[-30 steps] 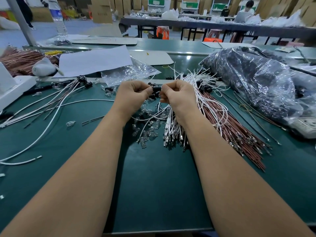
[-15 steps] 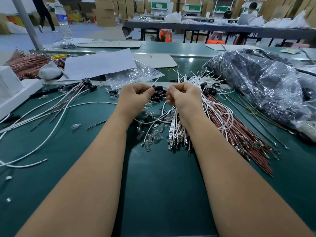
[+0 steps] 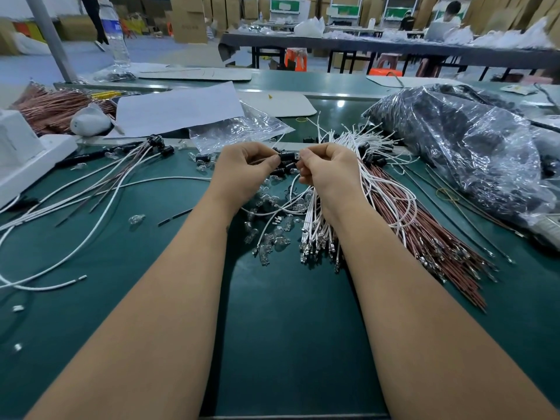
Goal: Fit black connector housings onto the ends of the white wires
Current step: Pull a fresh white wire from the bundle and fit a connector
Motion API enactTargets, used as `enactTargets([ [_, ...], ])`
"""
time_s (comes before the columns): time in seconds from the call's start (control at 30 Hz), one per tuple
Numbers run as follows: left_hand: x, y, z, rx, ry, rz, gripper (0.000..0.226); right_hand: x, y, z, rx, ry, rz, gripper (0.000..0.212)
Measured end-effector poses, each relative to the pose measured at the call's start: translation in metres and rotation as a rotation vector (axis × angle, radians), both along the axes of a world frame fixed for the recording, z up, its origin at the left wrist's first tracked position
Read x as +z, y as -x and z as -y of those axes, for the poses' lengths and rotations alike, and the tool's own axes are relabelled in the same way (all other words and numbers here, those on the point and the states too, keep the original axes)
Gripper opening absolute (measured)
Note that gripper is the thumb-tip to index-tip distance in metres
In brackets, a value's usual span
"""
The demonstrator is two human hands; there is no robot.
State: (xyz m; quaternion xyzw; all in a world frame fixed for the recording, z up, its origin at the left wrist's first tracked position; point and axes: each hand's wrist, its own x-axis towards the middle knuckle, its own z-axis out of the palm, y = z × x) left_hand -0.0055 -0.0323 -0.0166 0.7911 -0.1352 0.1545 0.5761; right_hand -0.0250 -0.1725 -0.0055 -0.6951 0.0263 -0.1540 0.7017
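Observation:
My left hand (image 3: 242, 171) and my right hand (image 3: 328, 172) meet over the middle of the green table (image 3: 288, 328). Between their fingertips sits a black connector housing (image 3: 287, 156); the left hand pinches it. The right hand pinches a white wire (image 3: 292, 189) whose end is at the housing; the joint itself is hidden by the fingers. A bundle of white wires (image 3: 315, 225) with metal terminals lies under the right wrist. Loose black housings (image 3: 285, 171) lie just below the hands.
Small clear glass bulbs (image 3: 272, 241) are scattered beneath the hands. Brown wires (image 3: 424, 237) fan out at the right. Finished wires with housings (image 3: 91, 189) trail to the left. A plastic bag of black parts (image 3: 469, 147) fills the right side. A white foam block (image 3: 24, 156) stands far left.
Both hands stay together at the housing. The view has tilted slightly, so hands and table sit a little lower in the picture; the grips look the same.

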Motion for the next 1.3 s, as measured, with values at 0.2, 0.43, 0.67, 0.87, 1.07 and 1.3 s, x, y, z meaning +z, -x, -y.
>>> enactTargets([
  [0.2,0.0,0.002,0.0,-0.016,-0.017,-0.006,0.004,-0.001,0.0,0.0,0.026,-0.018,0.01,0.016],
  [0.43,-0.003,-0.001,0.0,-0.017,-0.033,-0.016,0.005,-0.004,-0.002,0.003,0.057,0.037,0.021,0.016],
  [0.67,-0.003,-0.003,0.001,-0.028,-0.006,-0.02,0.007,-0.003,-0.001,0.002,0.078,0.036,0.029,0.015],
  [0.87,-0.001,-0.001,0.001,-0.041,0.0,-0.035,0.004,-0.003,-0.001,0.003,0.101,0.032,0.052,0.016],
  [1.07,0.002,0.002,0.013,0.033,0.019,-0.005,0.011,0.0,-0.005,0.001,0.064,-0.146,0.034,0.023],
  [1.3,0.003,0.001,0.014,0.023,0.029,0.0,0.017,0.003,-0.004,-0.001,0.099,-0.23,0.003,0.021],
])
